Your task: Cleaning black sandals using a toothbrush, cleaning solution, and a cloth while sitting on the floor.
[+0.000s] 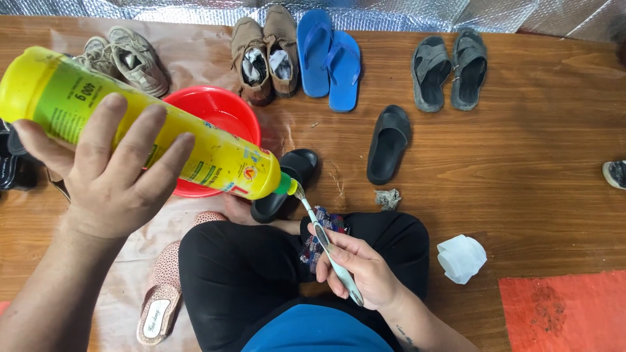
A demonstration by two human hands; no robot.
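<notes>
While the left hand (111, 173) grips a tilted yellow bottle (140, 124), its nozzle touches the toothbrush (328, 251) head, held by the right hand (362, 270) at lower centre.

yellow squeeze bottle (150, 124) tipped down, green nozzle at toothbrush (326, 248) bristles, brush angled upward

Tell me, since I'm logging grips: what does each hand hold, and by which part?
The left hand grips the yellow bottle around its body, tipped nozzle-down. The right hand holds the toothbrush by its handle, bristles at the nozzle.
</notes>
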